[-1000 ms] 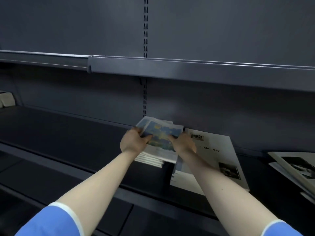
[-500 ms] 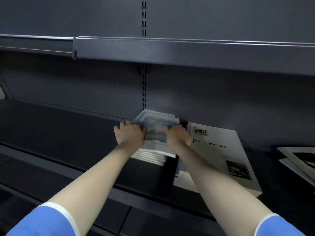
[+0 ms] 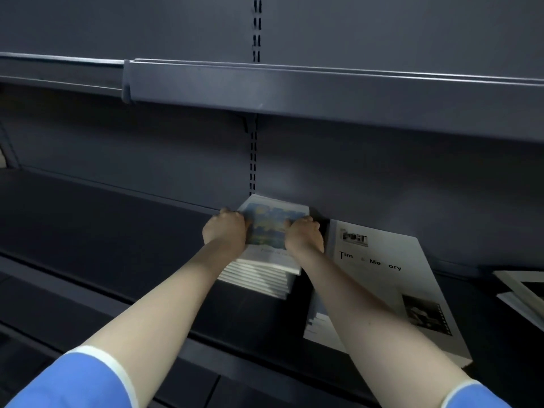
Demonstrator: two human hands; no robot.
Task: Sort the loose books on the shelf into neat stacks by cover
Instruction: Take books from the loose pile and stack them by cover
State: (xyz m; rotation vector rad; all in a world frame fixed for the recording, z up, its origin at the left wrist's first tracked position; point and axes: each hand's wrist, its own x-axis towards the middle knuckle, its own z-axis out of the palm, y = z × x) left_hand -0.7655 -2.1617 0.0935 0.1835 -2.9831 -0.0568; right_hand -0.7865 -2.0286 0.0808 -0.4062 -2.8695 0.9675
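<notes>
Dark grey metal shelf [image 3: 117, 231], centre of frame: the left hand [image 3: 225, 232] and right hand [image 3: 303, 235] grip opposite side edges of the top blue-and-yellow-covered book [image 3: 272, 228] – probably to square it on its stack [image 3: 259, 281] against the back wall. Right of centre a white-covered stack [image 3: 382, 278] reads "Tim… Me…ory" – partly illegible; the blue cover's caption is blurred.
</notes>
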